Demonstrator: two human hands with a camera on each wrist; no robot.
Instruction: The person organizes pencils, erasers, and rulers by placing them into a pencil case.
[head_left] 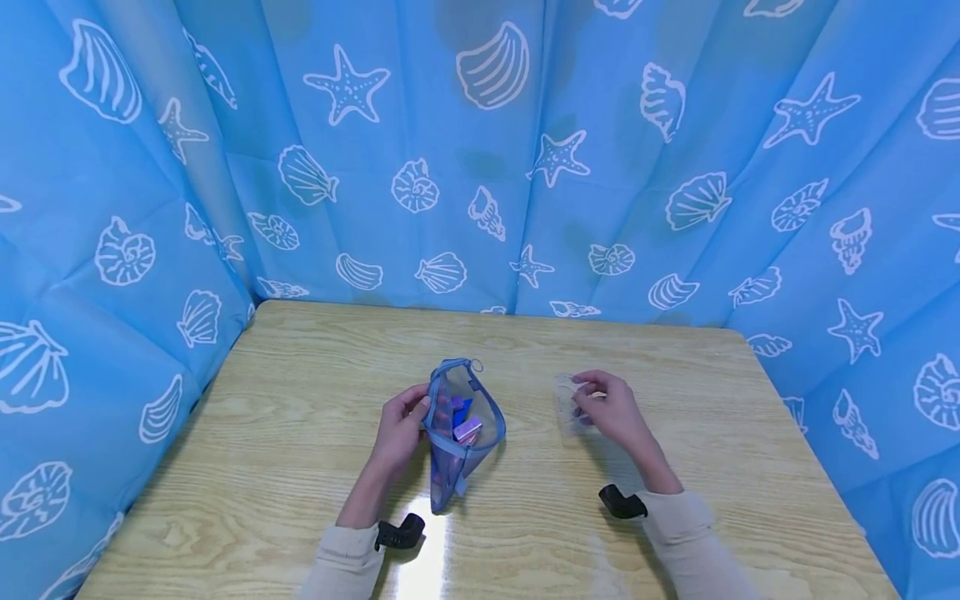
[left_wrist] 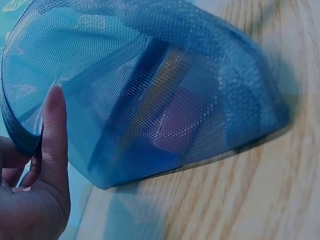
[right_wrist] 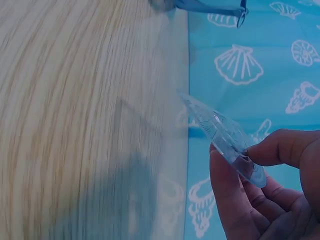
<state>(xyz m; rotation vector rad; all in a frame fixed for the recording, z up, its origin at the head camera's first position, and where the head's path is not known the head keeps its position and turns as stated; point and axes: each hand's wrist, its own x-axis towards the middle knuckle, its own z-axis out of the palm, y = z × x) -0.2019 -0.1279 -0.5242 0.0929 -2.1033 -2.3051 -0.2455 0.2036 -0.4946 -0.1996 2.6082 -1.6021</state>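
My left hand [head_left: 399, 429] grips the left rim of a blue mesh zipper pouch [head_left: 448, 467], thumb on one side of the mesh and fingers on the other. The pouch's mouth gapes upward, showing a shiny pink block [head_left: 467, 430] and a bright blue piece [head_left: 461, 412] inside. Through the mesh [left_wrist: 120, 85] in the left wrist view, a yellowish strip and a pink shape show blurred. To the right of the pouch, my right hand [head_left: 611, 408] pinches a clear plastic set square [right_wrist: 220, 131] between thumb and fingers, its pointed end tilted away and fine marks along its edge.
Both hands are over a light wood-grain table [head_left: 315, 350]. A blue curtain [head_left: 480, 150] with white shells and starfish stands behind the table and along both sides. Black wrist mounts [head_left: 401, 532] sit at both sleeves, and light glares off the table near the front.
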